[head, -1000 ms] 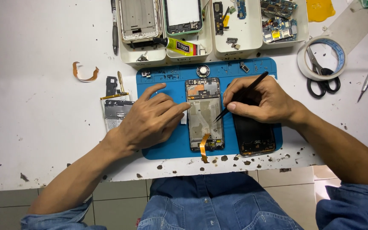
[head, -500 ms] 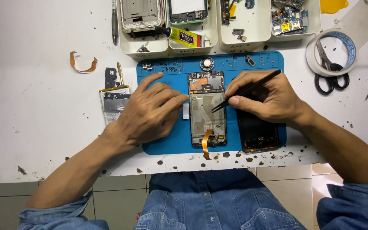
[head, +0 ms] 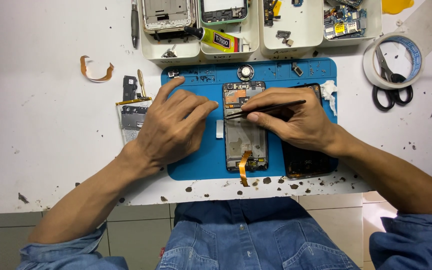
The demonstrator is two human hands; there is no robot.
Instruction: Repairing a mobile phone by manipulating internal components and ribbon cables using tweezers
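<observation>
An opened phone frame lies on a blue work mat, with an orange flex cable trailing off its near end. My right hand grips black tweezers, their tip over the frame's upper left part. My left hand rests flat on the mat just left of the frame, fingertips touching its left edge. A dark phone screen lies under my right wrist.
White trays at the back hold phone parts, a circuit board and a yellow glue tube. Scissors lie inside a tape roll at right. A metal shield piece and an orange strip lie left of the mat.
The tweezers have swung lower, their tip shifting left along the frame's upper part. My left hand stayed by the frame's left edge. The view has shifted slightly.
</observation>
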